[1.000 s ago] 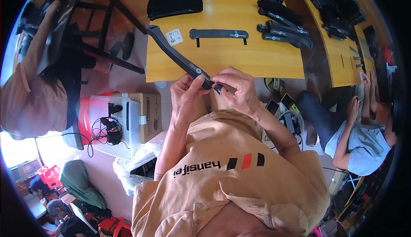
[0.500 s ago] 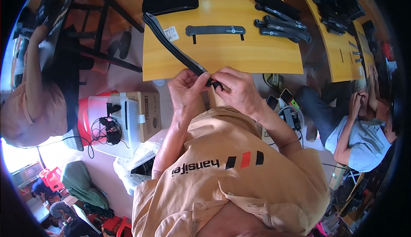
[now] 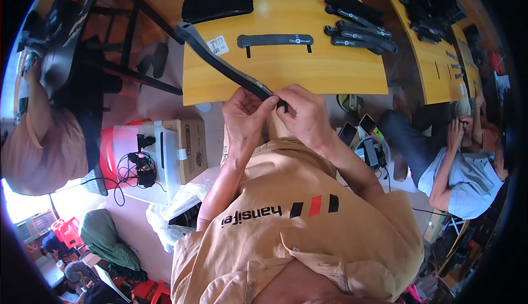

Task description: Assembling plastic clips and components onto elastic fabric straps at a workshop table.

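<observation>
Both hands met at the desk's (image 3: pixel 286 73) near edge, pinching the near end of a long black strap (image 3: pixel 220 62). The left hand (image 3: pixel 245 114) and right hand (image 3: pixel 302 114) each had fingers pressed together on it. The strap's long axis ran away from them toward the desk's far left corner, overhanging it.

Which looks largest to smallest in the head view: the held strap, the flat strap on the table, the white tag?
1. Held strap, though it lies nearer the camera.
2. Flat strap.
3. White tag, smallest.
</observation>
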Available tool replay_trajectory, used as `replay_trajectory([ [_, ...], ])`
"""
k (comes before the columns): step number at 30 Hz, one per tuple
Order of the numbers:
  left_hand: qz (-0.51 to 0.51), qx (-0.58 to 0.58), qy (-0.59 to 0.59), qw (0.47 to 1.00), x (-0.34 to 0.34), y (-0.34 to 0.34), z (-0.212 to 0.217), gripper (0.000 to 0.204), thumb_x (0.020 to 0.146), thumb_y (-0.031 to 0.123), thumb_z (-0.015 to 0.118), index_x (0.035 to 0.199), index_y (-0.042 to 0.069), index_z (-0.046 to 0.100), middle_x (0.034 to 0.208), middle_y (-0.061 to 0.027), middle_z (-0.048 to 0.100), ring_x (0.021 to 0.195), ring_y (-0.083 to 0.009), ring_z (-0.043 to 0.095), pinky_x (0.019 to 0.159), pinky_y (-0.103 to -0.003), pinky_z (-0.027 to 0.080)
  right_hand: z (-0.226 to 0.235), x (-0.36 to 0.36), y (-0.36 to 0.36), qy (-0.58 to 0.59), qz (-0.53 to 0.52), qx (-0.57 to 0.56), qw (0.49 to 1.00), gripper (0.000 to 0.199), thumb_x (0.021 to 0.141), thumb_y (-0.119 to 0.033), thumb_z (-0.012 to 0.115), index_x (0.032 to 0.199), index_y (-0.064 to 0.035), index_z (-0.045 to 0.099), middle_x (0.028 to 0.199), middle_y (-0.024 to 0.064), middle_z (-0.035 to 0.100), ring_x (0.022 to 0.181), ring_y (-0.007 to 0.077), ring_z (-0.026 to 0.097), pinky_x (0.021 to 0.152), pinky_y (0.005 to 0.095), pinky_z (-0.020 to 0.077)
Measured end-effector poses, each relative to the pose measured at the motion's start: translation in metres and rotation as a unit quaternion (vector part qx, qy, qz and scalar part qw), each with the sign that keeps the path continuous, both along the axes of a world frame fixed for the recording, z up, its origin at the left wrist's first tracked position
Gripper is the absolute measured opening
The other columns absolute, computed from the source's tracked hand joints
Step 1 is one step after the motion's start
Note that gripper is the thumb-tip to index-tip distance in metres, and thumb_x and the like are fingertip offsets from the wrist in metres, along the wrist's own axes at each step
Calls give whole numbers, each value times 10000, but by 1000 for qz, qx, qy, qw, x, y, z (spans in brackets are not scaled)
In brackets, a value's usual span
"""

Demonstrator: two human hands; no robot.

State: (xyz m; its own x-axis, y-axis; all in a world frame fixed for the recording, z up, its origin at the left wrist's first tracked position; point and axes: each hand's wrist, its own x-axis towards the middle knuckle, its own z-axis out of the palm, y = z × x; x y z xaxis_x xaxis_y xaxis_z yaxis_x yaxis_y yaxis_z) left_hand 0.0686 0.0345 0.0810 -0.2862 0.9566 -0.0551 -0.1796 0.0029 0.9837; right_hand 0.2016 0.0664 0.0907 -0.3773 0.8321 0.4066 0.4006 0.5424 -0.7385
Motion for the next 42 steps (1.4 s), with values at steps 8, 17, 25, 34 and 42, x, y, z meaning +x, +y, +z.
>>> replay_trajectory([
  [8, -8, -32, -45, 998, -3, -2, 0, 160, 769, -15, 665, 895, -56, 576, 810, -81, 640, 729, -99, 605, 669, -219, 510, 1, -3, 1, -1, -13, 13, 1000, 176, 650, 3, 657, 811, -6, 587, 759, 120, 565, 675, 307, 586, 577, 363, 477],
  [17, -18, -51, 32, 998, -2, -5, -5, 132, 826, 67, 621, 862, -56, 588, 776, -79, 630, 686, -113, 604, 633, -225, 498, -7, -2, -1, 26, 17, 5, 999, 193, 651, 6, 656, 824, -1, 571, 785, 130, 557, 706, 307, 585, 594, 373, 469],
  [25, -174, -118, 143, 967, -17, -8, -1, 348, 907, 221, 512, 681, -31, 594, 556, -35, 548, 496, -86, 511, 466, -211, 390, -9, 2, -3, 62, 40, -28, 997, 182, 664, 73, 605, 835, 24, 569, 751, 118, 567, 622, 240, 589, 539, 291, 465],
  [34, -197, -135, -100, 966, -23, -13, -1, 272, 885, 235, 535, 710, 28, 563, 570, 1, 503, 495, -59, 456, 434, -200, 345, 14, 6, 3, 61, 94, -123, 986, 153, 682, 5, 599, 832, 11, 566, 708, 124, 565, 605, 256, 575, 567, 316, 455],
  [42, -256, -220, -29, 941, -29, -14, 19, 263, 817, 214, 549, 648, 13, 549, 508, -32, 487, 395, -92, 424, 365, -210, 295, 24, 22, 23, -57, 263, -162, 949, 120, 719, -42, 604, 799, -17, 518, 662, 118, 526, 608, 278, 526, 576, 380, 407],
])
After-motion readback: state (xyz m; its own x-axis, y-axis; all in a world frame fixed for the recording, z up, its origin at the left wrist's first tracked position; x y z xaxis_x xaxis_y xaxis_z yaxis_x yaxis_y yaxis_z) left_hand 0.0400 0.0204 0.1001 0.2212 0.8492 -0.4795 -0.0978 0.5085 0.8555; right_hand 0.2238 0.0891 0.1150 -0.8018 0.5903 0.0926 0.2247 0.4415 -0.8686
